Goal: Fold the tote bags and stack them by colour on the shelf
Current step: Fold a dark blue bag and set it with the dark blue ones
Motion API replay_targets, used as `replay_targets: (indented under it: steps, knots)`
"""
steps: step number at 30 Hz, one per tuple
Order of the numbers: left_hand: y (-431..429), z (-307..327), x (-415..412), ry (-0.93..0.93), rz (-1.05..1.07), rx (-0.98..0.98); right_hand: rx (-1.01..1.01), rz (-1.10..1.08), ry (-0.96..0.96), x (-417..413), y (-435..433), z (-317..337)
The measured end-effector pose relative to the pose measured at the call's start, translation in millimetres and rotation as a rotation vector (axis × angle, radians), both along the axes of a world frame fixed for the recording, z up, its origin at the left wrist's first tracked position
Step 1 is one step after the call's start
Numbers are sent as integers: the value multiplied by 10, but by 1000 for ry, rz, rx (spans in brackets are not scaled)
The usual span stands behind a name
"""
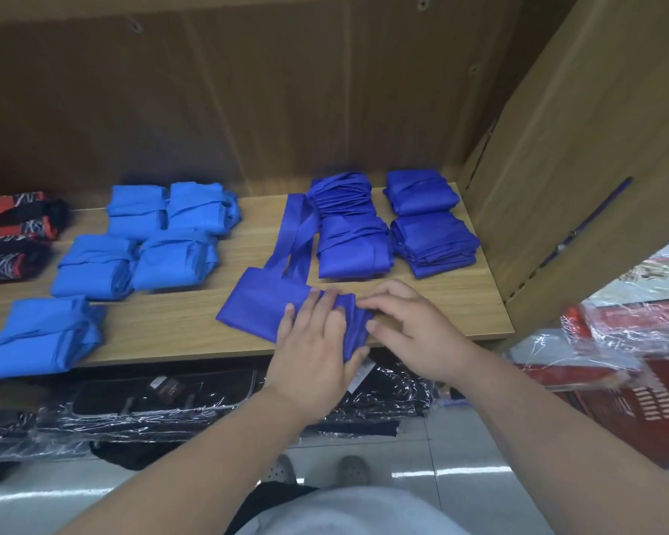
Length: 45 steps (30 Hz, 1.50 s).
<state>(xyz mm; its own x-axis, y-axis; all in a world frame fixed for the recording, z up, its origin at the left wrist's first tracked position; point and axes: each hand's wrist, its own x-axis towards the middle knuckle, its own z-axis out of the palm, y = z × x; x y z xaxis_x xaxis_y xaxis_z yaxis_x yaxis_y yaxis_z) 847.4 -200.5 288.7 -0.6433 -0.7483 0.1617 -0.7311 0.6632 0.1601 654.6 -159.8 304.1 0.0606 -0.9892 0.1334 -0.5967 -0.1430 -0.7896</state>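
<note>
Here we go: the dark blue tote bag (259, 303) lies at the front edge of the shelf (209, 334), its handles (298, 233) trailing toward the shelf's back. The left hand (313, 349) presses flat on it, fingers straight. The right hand (414, 330) is curled, fingertips and thumb pinching the bag's folded end (a tight little bundle). Dark blue stacks (429, 229) sit at the shelf's back right, light blue folded bags (170, 260) across its left half.
</note>
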Motion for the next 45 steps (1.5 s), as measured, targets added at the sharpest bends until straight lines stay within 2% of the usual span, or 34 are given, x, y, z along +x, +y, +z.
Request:
replay_targets:
  steps: [6, 9, 12, 17, 20, 26, 33, 39, 45]
  knots:
    - [-70, -105, 169, 148, -115, 38, 23, 23, -33, -26, 17, 27]
    - [-130, -175, 299, 256, -141, -3, -2, 42, 23, -34, 10, 6]
    - [-127, -227, 340, 269, -146, -70, 30, 38, 11, -26, 35, -5]
    - [-68, -229, 365, 284, -159, -15, 71, 31, -137, 14, 27, -37]
    - [-65, -237, 364, 268, -178, -22, 94, 44, -149, 16, 35, -31]
    - [-79, -188, 413, 406, -176, 110, 39, 91, 0, 55, 74, -91]
    - [4, 141, 558, 574, -8, 581, -239, 105, 254, 157, 16, 49]
    - [75, 227, 635, 800, 61, 665, -249, 219, 481, 266, -63, 284]
    - [-19, 304, 735, 874, 86, 758, -222, 318, 602, 420, -286, 376]
